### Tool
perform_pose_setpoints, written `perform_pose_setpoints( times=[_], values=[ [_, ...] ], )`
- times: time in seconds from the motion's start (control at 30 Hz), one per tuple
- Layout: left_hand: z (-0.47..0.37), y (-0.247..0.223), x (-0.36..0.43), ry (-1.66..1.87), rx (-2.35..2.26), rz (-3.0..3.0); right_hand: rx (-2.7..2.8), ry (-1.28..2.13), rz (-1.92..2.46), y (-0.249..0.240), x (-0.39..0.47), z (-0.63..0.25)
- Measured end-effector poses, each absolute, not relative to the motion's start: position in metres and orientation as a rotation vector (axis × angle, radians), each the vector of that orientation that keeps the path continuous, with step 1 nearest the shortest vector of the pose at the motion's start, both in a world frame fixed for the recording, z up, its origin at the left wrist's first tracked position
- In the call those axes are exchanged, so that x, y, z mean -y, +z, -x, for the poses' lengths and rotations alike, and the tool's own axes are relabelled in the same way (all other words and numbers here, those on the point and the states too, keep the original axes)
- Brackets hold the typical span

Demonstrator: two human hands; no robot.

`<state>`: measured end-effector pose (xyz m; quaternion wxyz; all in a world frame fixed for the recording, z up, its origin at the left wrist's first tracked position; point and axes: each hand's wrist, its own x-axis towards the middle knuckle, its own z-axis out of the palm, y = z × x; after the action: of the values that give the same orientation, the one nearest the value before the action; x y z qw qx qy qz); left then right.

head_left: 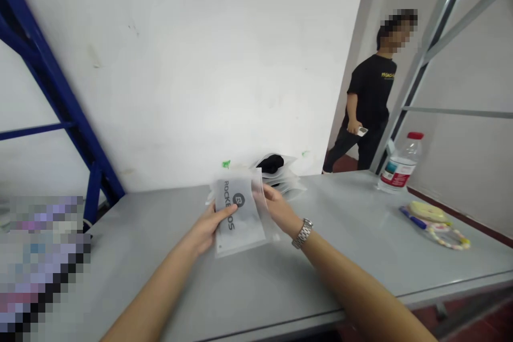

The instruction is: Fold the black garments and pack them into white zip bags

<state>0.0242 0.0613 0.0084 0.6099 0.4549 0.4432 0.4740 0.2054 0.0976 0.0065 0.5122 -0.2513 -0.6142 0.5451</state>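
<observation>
A frosted plastic bag (244,224) with dark printed lettering and a round logo is held up over the grey table. My left hand (208,227) grips its left side, the thumb lying across the printed front. At the bag's right edge is my right hand (280,208), fingers bent around the plastic and partly hidden by it; a metal watch is on that wrist. Just behind, against the wall, lies a stack of similar clear bags (286,179), the top one with a black item (271,164) inside.
On the grey table (160,256), a water bottle (398,165) with a red cap stands at the right, near a yellow roll (428,212) and a beaded bracelet (449,239). Blue metal posts rise at left. A person (371,91) in black stands beyond the wall, holding a pale object.
</observation>
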Motion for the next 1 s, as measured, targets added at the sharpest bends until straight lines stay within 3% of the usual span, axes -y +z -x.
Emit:
perform_pose_setpoints(
  times=[0.1, 0.3, 0.53, 0.73, 1.0],
  values=[
    [-0.026, 0.008, -0.062, 1.115, -1.043, -1.006, 1.328, 1.098, 0.857, 0.007, -0.103, -0.208],
    [-0.027, 0.009, -0.060, 1.090, -1.029, -1.003, 1.416, 1.349, 1.030, -0.009, -0.119, -0.214],
    [-0.023, 0.011, -0.062, 1.113, -1.078, -1.013, 1.414, 1.212, 1.028, -0.001, -0.127, -0.228],
    [-0.016, 0.014, -0.063, 1.040, -1.132, -1.035, 1.466, 1.657, 0.879, 0.009, -0.113, -0.227],
    [-0.005, 0.025, -0.059, 0.814, -1.204, -1.206, 1.616, 1.745, 0.991, 0.000, -0.110, -0.224]
  ],
)
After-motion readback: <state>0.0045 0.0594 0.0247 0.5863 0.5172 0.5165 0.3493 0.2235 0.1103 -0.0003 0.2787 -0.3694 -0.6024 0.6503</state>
